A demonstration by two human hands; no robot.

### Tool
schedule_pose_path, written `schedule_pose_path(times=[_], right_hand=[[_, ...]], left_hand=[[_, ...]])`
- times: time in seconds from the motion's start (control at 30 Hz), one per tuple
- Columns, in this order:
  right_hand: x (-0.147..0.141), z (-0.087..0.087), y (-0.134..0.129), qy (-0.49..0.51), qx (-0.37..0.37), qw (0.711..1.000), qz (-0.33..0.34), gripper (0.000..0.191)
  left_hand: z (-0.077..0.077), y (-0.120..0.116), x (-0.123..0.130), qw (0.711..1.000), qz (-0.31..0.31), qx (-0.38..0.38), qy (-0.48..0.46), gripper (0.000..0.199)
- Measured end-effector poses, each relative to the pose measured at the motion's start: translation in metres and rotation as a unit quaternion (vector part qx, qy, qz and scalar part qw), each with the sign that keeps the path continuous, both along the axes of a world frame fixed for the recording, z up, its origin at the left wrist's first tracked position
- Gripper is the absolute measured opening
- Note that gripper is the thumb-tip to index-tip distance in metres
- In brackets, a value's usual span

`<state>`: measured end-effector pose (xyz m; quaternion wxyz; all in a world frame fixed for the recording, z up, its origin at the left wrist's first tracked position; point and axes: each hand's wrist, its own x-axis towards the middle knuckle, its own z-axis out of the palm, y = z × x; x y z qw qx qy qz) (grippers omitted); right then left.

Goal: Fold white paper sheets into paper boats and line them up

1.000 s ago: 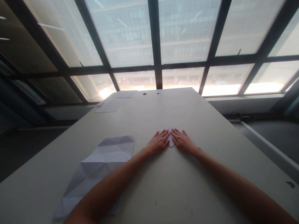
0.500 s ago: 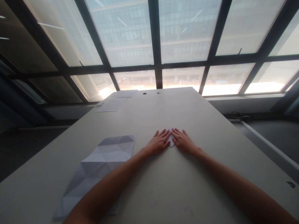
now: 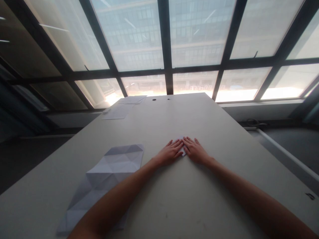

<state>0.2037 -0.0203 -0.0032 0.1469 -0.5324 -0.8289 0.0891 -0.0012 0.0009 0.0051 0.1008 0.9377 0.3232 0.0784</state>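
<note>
Creased sheet [image 3: 112, 162]: on the bench [image 3: 199, 116], eight o'clock of the hands, partly hidden by the left forearm [image 3: 122, 189].
Left hand [image 3: 170, 152]: flat, fingers loosely spread.
Right hand [image 3: 195, 151]: likewise, at three o'clock from it.
Folded paper [image 3: 184, 153]: beneath both, mostly covered.
Loose papers [image 3: 117, 112]: farther, eleven o'clock.
Windows [image 3: 196, 36]: beyond, twelve o'clock.

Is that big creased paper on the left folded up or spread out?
Mostly spread out: the paper lies open on the table, creases crossing its face; the left arm hides part.
</note>
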Motion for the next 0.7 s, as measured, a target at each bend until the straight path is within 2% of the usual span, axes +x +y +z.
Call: schedule_pose_path(times=[0.7], right_hand=[[0.0000, -0.0002, -0.0003, -0.003, 0.002, 1.000, -0.002, 0.055]], left_hand=[[0.0001, 0.0004, -0.0006, 1.000, 0.004, -0.008, -0.012, 0.061]])
